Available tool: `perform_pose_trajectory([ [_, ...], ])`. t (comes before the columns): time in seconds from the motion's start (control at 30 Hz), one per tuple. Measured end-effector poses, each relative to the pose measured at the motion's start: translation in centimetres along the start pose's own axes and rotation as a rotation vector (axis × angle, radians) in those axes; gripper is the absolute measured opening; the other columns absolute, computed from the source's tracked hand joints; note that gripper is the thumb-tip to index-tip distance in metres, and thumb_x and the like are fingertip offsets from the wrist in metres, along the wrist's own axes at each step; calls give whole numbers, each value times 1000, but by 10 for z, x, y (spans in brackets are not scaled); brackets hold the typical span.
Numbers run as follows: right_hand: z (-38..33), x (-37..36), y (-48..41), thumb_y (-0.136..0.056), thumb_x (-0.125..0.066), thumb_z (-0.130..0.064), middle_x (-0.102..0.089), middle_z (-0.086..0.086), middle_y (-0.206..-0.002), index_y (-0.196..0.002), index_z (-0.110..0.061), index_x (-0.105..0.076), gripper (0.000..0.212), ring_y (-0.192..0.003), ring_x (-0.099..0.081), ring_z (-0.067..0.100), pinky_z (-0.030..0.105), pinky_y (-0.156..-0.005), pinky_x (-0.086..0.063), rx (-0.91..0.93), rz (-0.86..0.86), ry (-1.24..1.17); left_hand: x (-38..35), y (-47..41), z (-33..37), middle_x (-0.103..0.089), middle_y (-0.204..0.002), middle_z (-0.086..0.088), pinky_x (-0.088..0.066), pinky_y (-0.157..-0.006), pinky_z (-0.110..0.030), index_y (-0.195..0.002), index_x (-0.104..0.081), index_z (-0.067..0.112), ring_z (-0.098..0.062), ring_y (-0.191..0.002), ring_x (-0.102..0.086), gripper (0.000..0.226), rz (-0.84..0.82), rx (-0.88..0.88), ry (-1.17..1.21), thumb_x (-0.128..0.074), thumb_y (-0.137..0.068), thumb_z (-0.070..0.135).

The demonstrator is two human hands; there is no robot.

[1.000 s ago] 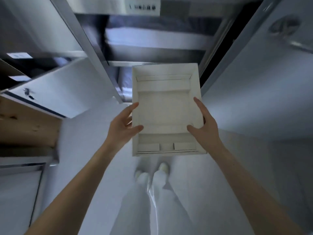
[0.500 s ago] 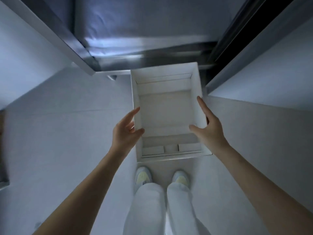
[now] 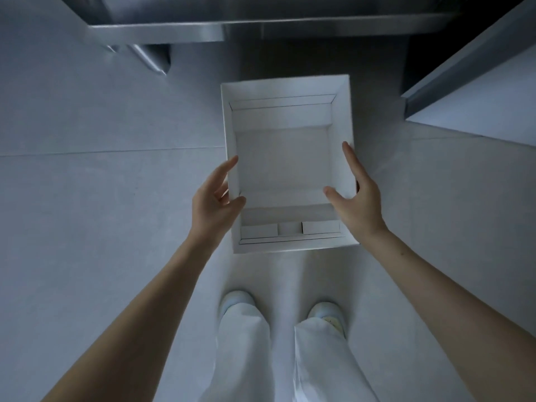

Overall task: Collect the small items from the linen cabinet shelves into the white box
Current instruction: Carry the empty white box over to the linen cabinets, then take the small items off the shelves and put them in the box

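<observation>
An open white cardboard box [image 3: 282, 158] with nothing inside sits between my two hands, low over the pale tiled floor in front of my feet. My left hand [image 3: 216, 203] grips its left wall, thumb hooked over the rim and fingers outside. On the opposite wall my right hand [image 3: 356, 198] holds the same way, thumb inside. I cannot tell whether the box rests on the floor. No small items and no shelves are in view.
The steel bottom edge of the cabinet [image 3: 156, 31] runs along the top, with a metal foot [image 3: 148, 59] under it. An open cabinet door [image 3: 475, 91] juts in at the upper right. My shoes [image 3: 237, 300] stand just behind the box.
My view has tilted down and the box has gone lower toward the floor with both hands on it. The cabinet shelves have slid out of view at the top.
</observation>
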State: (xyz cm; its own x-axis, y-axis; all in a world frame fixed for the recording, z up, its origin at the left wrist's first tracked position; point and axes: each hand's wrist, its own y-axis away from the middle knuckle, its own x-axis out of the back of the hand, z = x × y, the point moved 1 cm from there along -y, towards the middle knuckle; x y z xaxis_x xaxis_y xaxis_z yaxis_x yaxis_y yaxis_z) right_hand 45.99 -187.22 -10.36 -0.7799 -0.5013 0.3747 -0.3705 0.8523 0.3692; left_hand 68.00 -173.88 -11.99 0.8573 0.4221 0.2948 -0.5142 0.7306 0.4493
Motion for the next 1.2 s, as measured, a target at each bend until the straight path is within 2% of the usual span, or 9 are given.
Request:
perform_pose_trajectory([
  [0.07, 0, 0, 0, -86, -64, 1, -32, -16, -153, -150, -28, -31, 78, -136, -24, -15, 3, -108, -19, 6, -8, 42, 0, 3, 4, -63, -114, 8, -52, -88, -43, -130, -52, 44, -22, -90, -62, 74, 5, -13, -18, -66, -74, -3],
  [0.17, -17, 11, 2, -88, -65, -9, -31, -15, -154, -150, -29, -30, 74, -135, -25, -14, 9, -111, -22, 6, -49, 159, 4, 15, 28, -51, -139, 12, -50, -98, -42, -135, -46, 41, -22, -120, -56, 66, -41, 40, -44, -70, -79, 15],
  [0.3, -82, 36, 17, -91, -63, -24, -43, 1, -146, -145, -19, -38, 60, -134, -38, 16, 24, -105, -33, 136, -6, 436, 18, 40, 94, -54, -134, 3, -45, -97, -32, -137, -47, 22, -19, -119, -53, 57, -6, -45, -347, -67, -84, 21],
  [0.4, -158, 62, 47, -91, -62, -22, -57, 10, -132, -135, -8, -51, 47, -122, -50, 27, 33, -96, -46, 334, 45, 597, 36, 73, 174, -61, -125, -2, -36, -89, -22, -131, -53, 14, -23, -113, -54, 46, 50, -211, -563, -63, -87, 22],
  [0.47, -218, 85, 75, -92, -62, -19, -62, 15, -123, -128, -4, -57, 39, -113, -57, 31, 36, -91, -50, 426, 86, 654, 51, 102, 238, -64, -121, -3, -40, -86, -24, -129, -55, 13, -24, -110, -56, 43, 68, -292, -633, -61, -88, 24],
  [0.57, -314, 123, 123, -94, -58, -19, -66, 15, -115, -124, -2, -59, 34, -105, -61, 30, 35, -87, -51, 506, 133, 672, 72, 158, 340, -66, -117, -6, -48, -84, -32, -126, -57, 11, -26, -106, -58, 40, 92, -416, -704, -58, -89, 28],
  [0.87, -554, 251, 262, -92, -59, -23, -67, 12, -107, -123, -5, -59, 36, -99, -61, 26, 36, -87, -51, 587, 231, 671, 120, 346, 584, -65, -118, -5, -47, -90, -30, -124, -59, 11, -23, -107, -57, 37, 161, -577, -676, -58, -90, 27],
  [1.03, -620, 306, 317, -93, -51, -31, -67, 12, -111, -122, -4, -60, 41, -104, -61, 28, 41, -93, -49, 685, 218, 740, 140, 407, 660, -62, -127, -6, -43, -101, -34, -128, -58, 9, -24, -117, -56, 42, 214, -739, -745, -55, -92, 30],
  [1.2, -638, 323, 363, -93, -46, -38, -66, 11, -118, -123, -6, -61, 46, -110, -61, 30, 44, -99, -46, 714, 180, 747, 152, 444, 689, -56, -137, -7, -32, -112, -50, -136, -52, 12, -28, -131, -47, 50, 250, -784, -846, -43, -95, 39],
])
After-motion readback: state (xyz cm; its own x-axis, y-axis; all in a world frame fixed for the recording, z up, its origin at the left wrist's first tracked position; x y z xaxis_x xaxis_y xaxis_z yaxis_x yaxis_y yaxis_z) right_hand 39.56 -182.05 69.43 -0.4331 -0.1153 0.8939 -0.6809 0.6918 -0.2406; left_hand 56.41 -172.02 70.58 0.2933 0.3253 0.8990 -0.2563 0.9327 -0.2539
